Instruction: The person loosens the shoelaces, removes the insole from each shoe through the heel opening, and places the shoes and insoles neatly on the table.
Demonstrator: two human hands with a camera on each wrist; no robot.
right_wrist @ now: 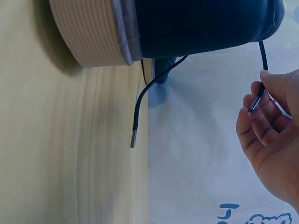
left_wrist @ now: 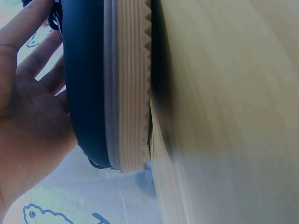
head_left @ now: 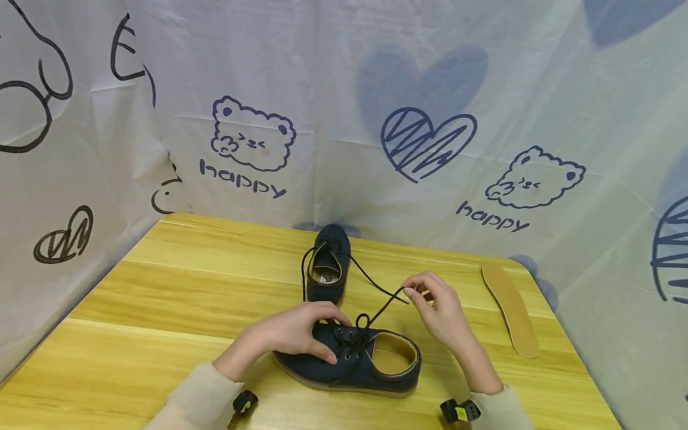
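Observation:
A navy lace-up shoe (head_left: 322,375) stands on the table with its toe to the left and heel to the right. My left hand (head_left: 298,329) holds its front part, thumb on the near side and fingers over the far side. The thumb and first finger of my right hand (head_left: 443,313) pinch the end of a black shoelace (head_left: 381,310), drawn up and right from the shoe's eyelets. A small lace loop (head_left: 362,321) stands above the tongue. In the right wrist view the lace's metal tip (right_wrist: 253,105) pokes out below the pinch.
Behind stands the matching shoe (head_left: 335,234), toe away, laces untied. One of its lace ends (right_wrist: 137,112) trails right near my right hand. A tan insole (head_left: 510,310) lies at the table's right. A printed white cloth (head_left: 344,119) hangs behind the wooden table (head_left: 161,286).

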